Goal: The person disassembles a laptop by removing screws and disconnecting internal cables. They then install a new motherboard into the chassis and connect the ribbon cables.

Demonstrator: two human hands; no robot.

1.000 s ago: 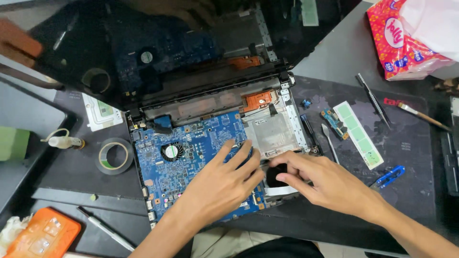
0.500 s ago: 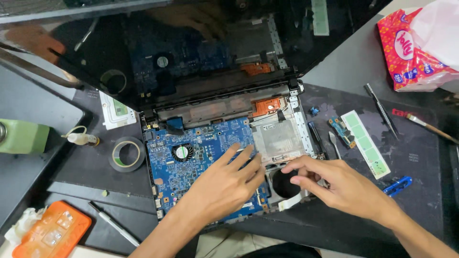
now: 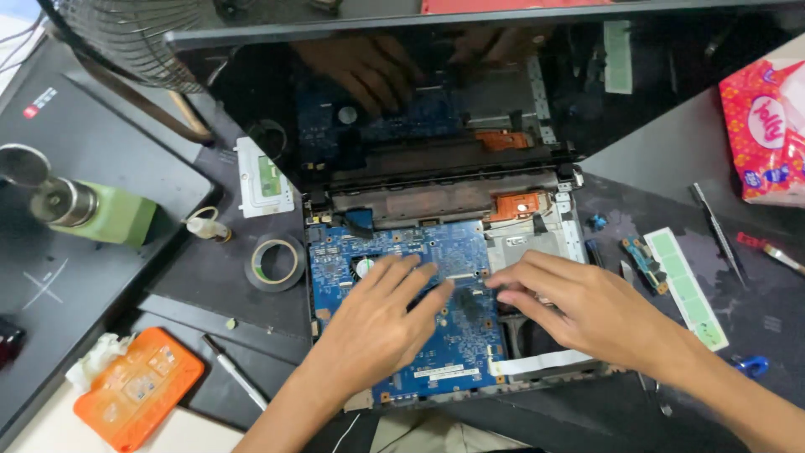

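At the far left a green bottle with a metal cap (image 3: 88, 210) lies on a dark closed laptop (image 3: 75, 252), and an orange case (image 3: 138, 387) sits at the near edge. Further in, a roll of black tape (image 3: 275, 262) lies just beside the opened laptop.

The blue motherboard (image 3: 402, 252) sits in the open laptop chassis (image 3: 444, 197), below the dark tilted screen (image 3: 419, 84).

The left hand (image 3: 377, 323) lies flat on the board, fingers spread and empty, much as it did half a second ago, though its fingertips now rest nearer the board's middle.

The right hand (image 3: 587, 306) has changed more. A moment ago it hovered over the round dark fan opening at the board's lower right; now it has slid inward, fingers extended and held close together, with its tips at the board's right edge, nearly meeting the left. It pinches nothing that shows. Both hands now bear on the board itself, which suggests pressing or steadying it.

To the right lie a small connector board (image 3: 644, 258), a pale green strip (image 3: 683, 285), tweezers (image 3: 717, 231) and a red tissue packet (image 3: 763, 143).
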